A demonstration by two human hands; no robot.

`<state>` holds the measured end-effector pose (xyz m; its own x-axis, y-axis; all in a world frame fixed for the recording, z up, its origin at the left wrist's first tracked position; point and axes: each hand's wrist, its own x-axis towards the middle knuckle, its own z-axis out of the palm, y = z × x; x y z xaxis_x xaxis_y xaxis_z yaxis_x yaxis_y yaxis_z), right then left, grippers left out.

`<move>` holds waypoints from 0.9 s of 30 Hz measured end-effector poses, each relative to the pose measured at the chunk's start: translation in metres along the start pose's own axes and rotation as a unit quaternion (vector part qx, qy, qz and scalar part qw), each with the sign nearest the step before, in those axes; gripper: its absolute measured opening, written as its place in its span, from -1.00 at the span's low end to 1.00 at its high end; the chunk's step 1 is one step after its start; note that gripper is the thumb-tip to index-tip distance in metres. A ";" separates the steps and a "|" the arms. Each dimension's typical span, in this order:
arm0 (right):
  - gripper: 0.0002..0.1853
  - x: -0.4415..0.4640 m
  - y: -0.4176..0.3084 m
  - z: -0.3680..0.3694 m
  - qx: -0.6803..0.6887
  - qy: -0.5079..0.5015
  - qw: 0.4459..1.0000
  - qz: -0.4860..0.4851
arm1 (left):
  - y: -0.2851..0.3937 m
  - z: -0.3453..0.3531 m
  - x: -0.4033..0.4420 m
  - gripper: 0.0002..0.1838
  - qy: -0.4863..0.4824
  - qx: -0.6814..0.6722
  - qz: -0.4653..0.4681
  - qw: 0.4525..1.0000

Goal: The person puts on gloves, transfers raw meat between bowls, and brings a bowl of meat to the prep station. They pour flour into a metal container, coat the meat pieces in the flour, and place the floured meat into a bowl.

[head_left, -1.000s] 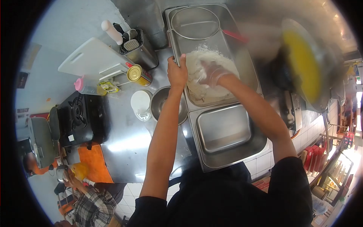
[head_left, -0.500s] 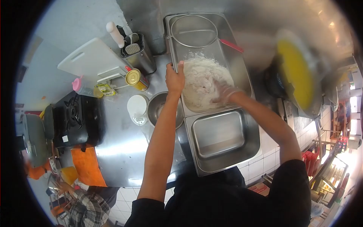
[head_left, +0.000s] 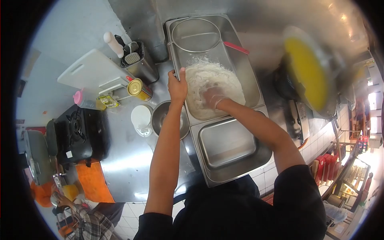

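Note:
White flour (head_left: 230, 82) lies heaped in a deep steel food pan (head_left: 256, 90). My left hand (head_left: 177, 86) is closed on the left rim of this pan, thumb on the inner side. Down in the flour is my right hand (head_left: 214, 97), in a clear plastic glove; its fingers are blurred and partly buried. A round strainer (head_left: 196, 51) with a red handle (head_left: 237, 48) rests across the far end of the pan. Nearer my body stands a second steel pan (head_left: 228, 142), with the right forearm passing over its right corner.
Left of the pan are a steel bowl (head_left: 185, 124), a white kitchen scale (head_left: 141, 118), a can (head_left: 139, 89), a utensil holder (head_left: 144, 70) and a black stove (head_left: 82, 132). A yellow-patterned round object (head_left: 306, 74) stands right. Another person's plaid sleeve (head_left: 94, 222) shows lower left.
My right hand has swept left through the flour, toward the pan's near left part. The left hand keeps its hold on the rim. The whole view has shifted slightly.

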<state>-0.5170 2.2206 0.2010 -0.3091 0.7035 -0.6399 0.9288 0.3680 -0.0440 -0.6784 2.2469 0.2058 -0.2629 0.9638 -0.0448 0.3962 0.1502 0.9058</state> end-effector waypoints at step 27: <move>-0.37 0.017 0.000 -0.041 0.127 -0.015 0.986 -0.109 | -0.003 0.000 0.000 -0.32 0.026 -0.017 0.031 0.999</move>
<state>-0.5310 2.2574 0.2215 -0.5043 0.6054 -0.6158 0.8634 0.3411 -0.3718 -0.6799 2.2463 0.2035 -0.2844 0.9582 0.0322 0.3823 0.0825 0.9203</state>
